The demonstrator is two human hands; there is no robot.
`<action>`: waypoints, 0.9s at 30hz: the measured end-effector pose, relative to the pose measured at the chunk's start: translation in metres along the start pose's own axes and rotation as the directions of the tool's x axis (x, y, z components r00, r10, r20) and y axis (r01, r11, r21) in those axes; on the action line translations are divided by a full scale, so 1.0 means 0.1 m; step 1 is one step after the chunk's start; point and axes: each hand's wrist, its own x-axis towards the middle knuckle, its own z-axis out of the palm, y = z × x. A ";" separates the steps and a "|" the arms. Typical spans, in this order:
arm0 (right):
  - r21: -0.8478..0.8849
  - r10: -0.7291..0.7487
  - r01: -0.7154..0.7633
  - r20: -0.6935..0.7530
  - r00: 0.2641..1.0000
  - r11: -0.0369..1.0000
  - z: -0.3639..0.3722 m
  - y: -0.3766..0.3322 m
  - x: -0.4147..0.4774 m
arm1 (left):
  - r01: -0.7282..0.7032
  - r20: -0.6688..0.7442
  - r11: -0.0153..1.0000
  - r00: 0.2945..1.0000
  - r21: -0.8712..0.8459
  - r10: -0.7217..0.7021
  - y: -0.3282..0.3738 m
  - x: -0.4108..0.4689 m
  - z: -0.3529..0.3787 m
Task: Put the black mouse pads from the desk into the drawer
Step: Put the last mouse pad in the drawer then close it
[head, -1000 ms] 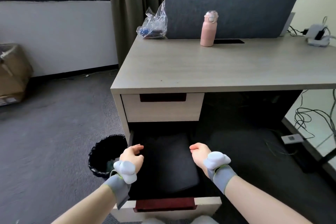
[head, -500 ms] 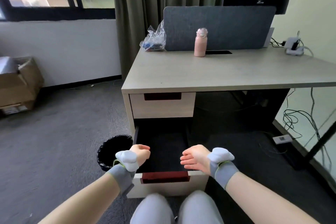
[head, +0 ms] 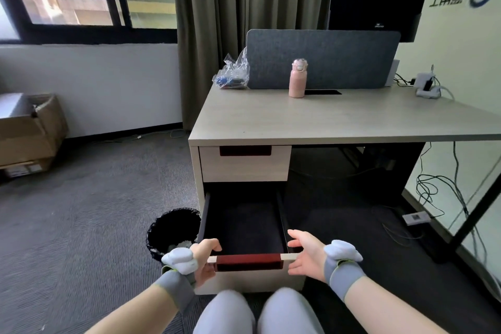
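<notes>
black mouse pads point(head: 244, 228) lying dark inside the open lower drawer point(head: 252, 276), hard to tell apart. nearest, left hand point(head: 203, 260) with fingers clenched on the drawer front's left end; right hand point(head: 306, 255) released, palm inward, at the right end. beside, a black bin point(head: 168, 228). farther, bench point(head: 325, 116) carrying a pink bottle point(head: 297, 78) and a plastic bag point(head: 231, 76).

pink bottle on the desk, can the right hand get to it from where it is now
Probably not without leaning in: the right hand is low at the open drawer front, and the bottle stands far back on the desk. Nothing blocks the path.
</notes>
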 end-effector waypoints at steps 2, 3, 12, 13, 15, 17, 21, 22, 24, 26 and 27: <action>0.015 0.010 -0.010 0.008 1.000 1.000 0.01 -0.09 0.15 | 0.011 0.003 0.999 1.000 -0.030 -0.011 0.08 0.15 0.02; 0.017 0.011 -0.011 0.011 1.000 1.000 0.01 -0.11 0.17 | 0.010 -0.008 0.999 1.000 -0.052 -0.010 0.11 0.17 0.03; 0.196 -0.071 0.086 -0.081 0.994 0.977 0.15 -0.86 1.08 | 0.010 -0.048 0.944 0.998 -0.328 -0.027 0.77 1.09 0.27; 0.213 -0.092 0.114 -0.107 0.990 0.970 0.18 -0.92 1.12 | -0.006 -0.056 0.926 0.998 -0.378 -0.017 0.83 1.13 0.28; 0.230 -0.117 0.146 -0.134 0.984 0.962 0.23 -1.09 1.39 | -0.021 -0.080 0.896 0.997 -0.444 -0.016 0.98 1.40 0.36; 0.265 -0.137 0.179 -0.171 0.976 0.947 0.25 -1.20 1.54 | -0.049 -0.098 0.869 0.995 -0.492 0.001 1.12 1.55 0.41; 0.290 -0.151 0.188 -0.147 0.978 0.938 0.28 -1.37 1.90 | -0.069 -0.088 0.840 0.996 -0.538 0.026 1.31 1.88 0.54; 0.313 -0.152 0.194 -0.153 0.976 0.930 0.28 -1.41 1.97 | -0.061 -0.079 0.839 0.997 -0.540 0.022 1.35 1.96 0.57; 0.367 -0.150 0.192 -0.140 0.979 0.910 0.30 -1.47 2.03 | -0.067 -0.070 0.827 0.997 -0.558 0.034 1.39 2.04 0.59; 0.376 -0.146 0.176 -0.106 0.984 0.910 0.33 -1.52 2.11 | -0.069 -0.068 0.810 0.997 -0.583 0.037 1.42 2.15 0.64; 0.373 -0.143 0.161 -0.076 0.987 0.914 0.33 -1.54 2.13 | -0.069 -0.072 0.802 0.997 -0.594 0.032 1.42 2.18 0.66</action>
